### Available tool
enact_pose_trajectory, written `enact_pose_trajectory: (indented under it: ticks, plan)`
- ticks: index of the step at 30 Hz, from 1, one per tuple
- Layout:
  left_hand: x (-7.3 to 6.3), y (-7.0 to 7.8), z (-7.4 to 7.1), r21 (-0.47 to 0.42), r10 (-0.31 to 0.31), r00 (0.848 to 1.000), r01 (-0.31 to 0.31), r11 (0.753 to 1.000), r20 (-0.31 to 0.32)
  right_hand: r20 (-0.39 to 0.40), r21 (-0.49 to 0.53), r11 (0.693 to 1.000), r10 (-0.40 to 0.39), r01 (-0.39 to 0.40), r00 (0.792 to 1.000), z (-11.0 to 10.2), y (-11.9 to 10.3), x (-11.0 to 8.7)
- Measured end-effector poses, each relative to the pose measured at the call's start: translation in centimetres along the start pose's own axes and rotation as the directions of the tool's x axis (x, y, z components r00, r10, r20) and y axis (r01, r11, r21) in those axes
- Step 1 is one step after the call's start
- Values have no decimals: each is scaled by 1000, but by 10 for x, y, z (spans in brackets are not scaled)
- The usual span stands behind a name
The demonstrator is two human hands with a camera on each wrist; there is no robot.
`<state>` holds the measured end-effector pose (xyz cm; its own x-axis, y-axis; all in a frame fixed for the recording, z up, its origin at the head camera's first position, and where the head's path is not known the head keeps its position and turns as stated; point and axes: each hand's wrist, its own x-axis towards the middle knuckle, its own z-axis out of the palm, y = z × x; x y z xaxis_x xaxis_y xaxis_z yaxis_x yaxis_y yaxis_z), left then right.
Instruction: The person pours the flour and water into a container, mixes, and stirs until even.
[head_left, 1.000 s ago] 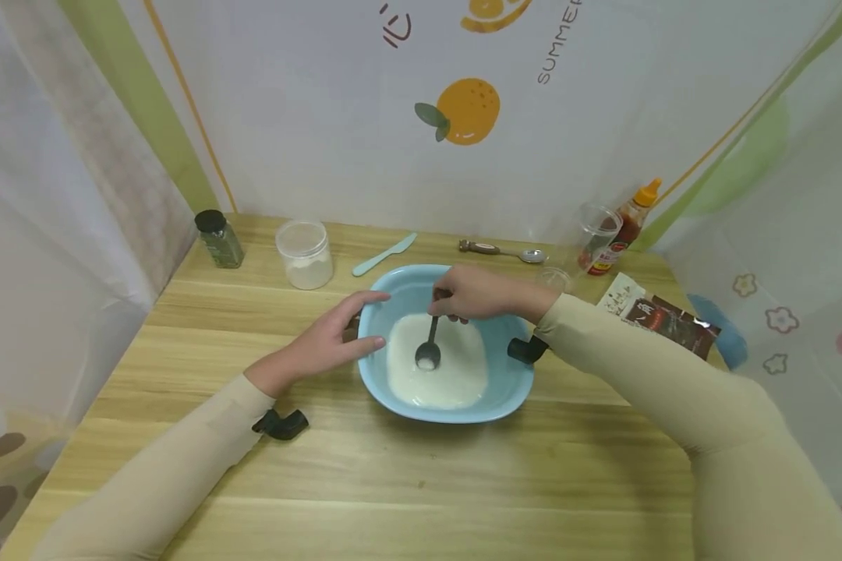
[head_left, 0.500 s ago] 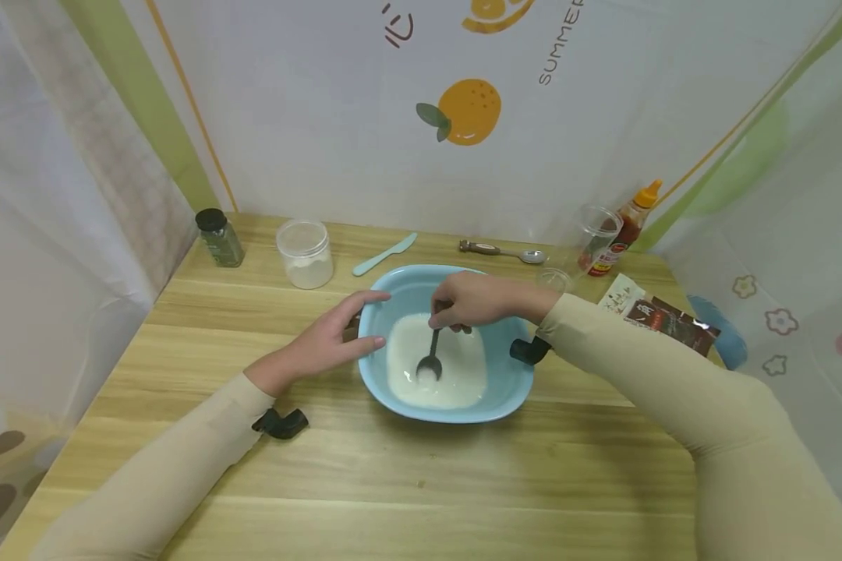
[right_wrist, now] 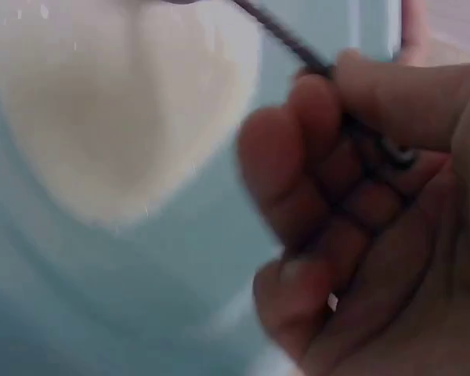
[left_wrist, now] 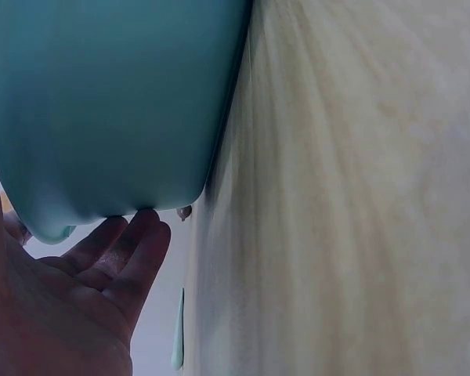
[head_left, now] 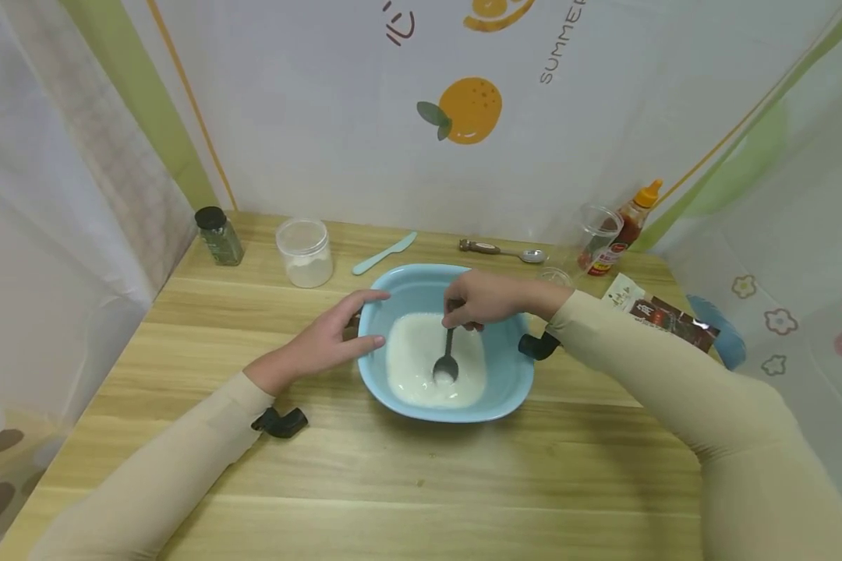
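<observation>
A light blue bowl with milky white liquid stands mid-table. My left hand grips its left side, thumb and index finger over the rim. In the left wrist view, other fingers press the bowl's outer wall. Over the bowl, my right hand pinches a dark spoon by its handle. The spoon's bowl is tilted down in the liquid, with some white in it. The right wrist view shows the thin handle between thumb and fingers; the spoon's head is mostly cut off there.
Along the back stand a black-lidded jar, a clear tub of white powder, a pale green knife, another spoon, a clear cup and a sauce bottle. A brown-and-white packet lies at right.
My right hand has carried the spoon through the liquid, first slightly toward me, then to the right. The left hand and the bowl have stayed in place.
</observation>
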<state>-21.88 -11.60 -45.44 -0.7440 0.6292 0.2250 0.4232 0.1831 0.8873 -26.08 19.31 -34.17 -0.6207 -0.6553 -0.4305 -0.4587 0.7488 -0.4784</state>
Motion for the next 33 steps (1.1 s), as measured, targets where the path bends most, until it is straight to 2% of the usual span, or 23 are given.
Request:
enact_pose_trajectory:
  ticks: [4, 6, 8, 11, 13, 15, 18, 20, 22, 25, 27, 29, 31, 33]
  plan:
    - [0, 1, 0, 16, 11, 1000, -11, 1000, 0, -144, -56, 996, 65, -74, 987, -4, 5, -2]
    - [0, 1, 0, 17, 14, 1000, -14, 1000, 2, -181, -49, 996, 64, -74, 981, -5, 3, -1]
    - [-1, 1, -1, 18, 12, 1000, -12, 1000, 2, -148, -27, 998, 45, -49, 988, -4, -1, 0]
    - [-1, 1, -1, 11, 9, 1000, -9, 1000, 2, -39, -13, 1000, 15, -16, 999, -4, -4, 1]
    - [-1, 1, -1, 15, 13, 1000, -13, 1000, -3, -17, -16, 1000, 17, -17, 1000, -4, -2, 0]
    - [0, 1, -2, 13, 21, 1000, -21, 1000, -3, -73, -31, 998, 47, -49, 996, -5, 1, 0]
    - [-1, 1, -2, 13, 26, 1000, -26, 1000, -2, -183, -13, 997, 74, -78, 980, -4, 1, 1]
    - [-1, 1, -2, 11, 23, 1000, -23, 1000, 3, -201, 5, 998, 67, -67, 977, -2, -2, 2]
    - [-1, 1, -2, 12, 17, 1000, -17, 1000, 4, -157, 19, 999, 29, -26, 987, 1, -4, 3]
    - [0, 1, -2, 11, 13, 1000, -13, 1000, 5, -43, 32, 999, -22, 24, 999, 4, -5, 1]
    - [0, 1, -2, 5, 16, 1000, -16, 1000, 3, 18, 13, 999, -40, 40, 999, 2, -2, -2]
    - [1, 2, -2, 6, 21, 1000, -21, 1000, 0, 37, -11, 1000, -24, 24, 999, -2, 3, -6]
    - [0, 2, -1, 7, 25, 1000, -25, 1000, -2, 0, -62, 998, 13, -13, 1000, -8, 6, -8]
    - [0, 2, 0, 16, 26, 1000, -26, 1000, -3, -97, -102, 993, 55, -65, 994, -12, 9, -8]
